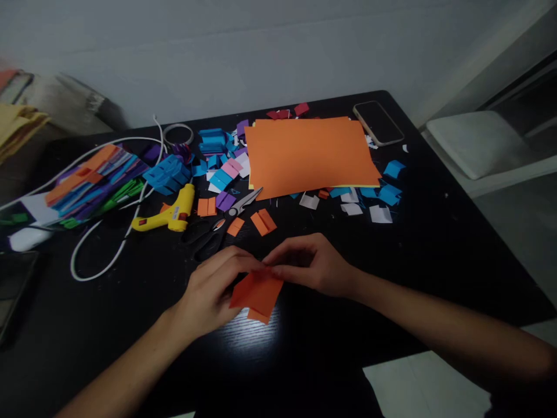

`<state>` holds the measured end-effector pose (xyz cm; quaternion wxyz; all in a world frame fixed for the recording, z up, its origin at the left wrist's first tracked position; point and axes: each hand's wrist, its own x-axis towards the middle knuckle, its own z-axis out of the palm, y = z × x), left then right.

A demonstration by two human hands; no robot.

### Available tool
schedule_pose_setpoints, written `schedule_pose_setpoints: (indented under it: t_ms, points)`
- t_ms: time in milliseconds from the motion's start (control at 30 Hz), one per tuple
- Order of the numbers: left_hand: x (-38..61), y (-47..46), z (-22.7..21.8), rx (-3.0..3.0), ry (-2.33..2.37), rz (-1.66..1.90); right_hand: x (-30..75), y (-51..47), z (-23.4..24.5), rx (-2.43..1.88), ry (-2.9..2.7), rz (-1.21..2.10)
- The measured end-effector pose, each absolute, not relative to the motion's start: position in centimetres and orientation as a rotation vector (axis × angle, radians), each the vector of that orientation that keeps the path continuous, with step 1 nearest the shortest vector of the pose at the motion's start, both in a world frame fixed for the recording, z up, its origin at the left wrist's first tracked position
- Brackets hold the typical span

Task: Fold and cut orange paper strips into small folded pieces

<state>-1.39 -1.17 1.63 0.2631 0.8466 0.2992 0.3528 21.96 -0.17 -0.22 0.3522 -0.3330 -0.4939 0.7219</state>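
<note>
Between my two hands is a piece of orange paper (257, 288), raised over the front of the black table. My left hand (217, 284) grips its left and upper side, thumb hidden behind the paper. At its upper right corner, my right hand (315, 264) pinches the edge between thumb and forefinger. A lower orange flap (259, 316) shows beneath the main sheet; whether it is joined to it I cannot tell. Just beyond my hands lie black-handled scissors (232, 213) and a small folded orange paper piece (263, 222).
Large orange sheets (308, 154) lie at the back, with a phone (378, 122) to their right. Blue, white and purple paper scraps surround them. Further left are a yellow glue gun (169, 215), a looping white cable (100, 273) and bundled coloured strips (98, 180).
</note>
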Motion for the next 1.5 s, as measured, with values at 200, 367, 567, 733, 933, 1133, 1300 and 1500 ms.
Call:
schedule_pose_setpoints:
  t_ms: [200, 367, 567, 733, 933, 1133, 1300, 1500]
  points:
    - [-1.2, -1.2, 1.9, 2.239, 0.808, 0.950, 21.8, -0.2, -0.3, -0.879, -1.246, 1.885]
    - [-1.4, -1.4, 1.5, 2.227, 0.843, 0.956, 21.8, -0.3, -0.2, -0.898, -1.280, 1.838]
    - [-1.6, -1.5, 0.8, 2.218, 0.919, 0.969, 21.8, -0.2, -0.2, -0.869, -1.398, 1.710]
    - [-1.4, -1.6, 0.9, 2.189, 0.877, 0.961, 21.9, -0.1, -0.4, -0.879, -1.565, 1.591]
    - [-1.2, -1.7, 0.9, 2.135, 0.863, 0.982, 21.9, -0.3, -0.1, -0.925, -1.608, 1.524]
    - [-1.1, -1.7, 0.6, 2.066, 0.858, 1.031, 21.8, -0.4, -0.1, -0.923, -1.578, 1.516]
    - [-1.0, -1.7, 0.7, 2.066, 0.854, 1.027, 21.8, -0.5, -0.2, -0.925, -1.572, 1.533]
    - [-1.1, -1.8, 0.8, 2.121, 0.919, 0.995, 21.8, -0.4, -0.1, -0.925, -1.544, 1.582]
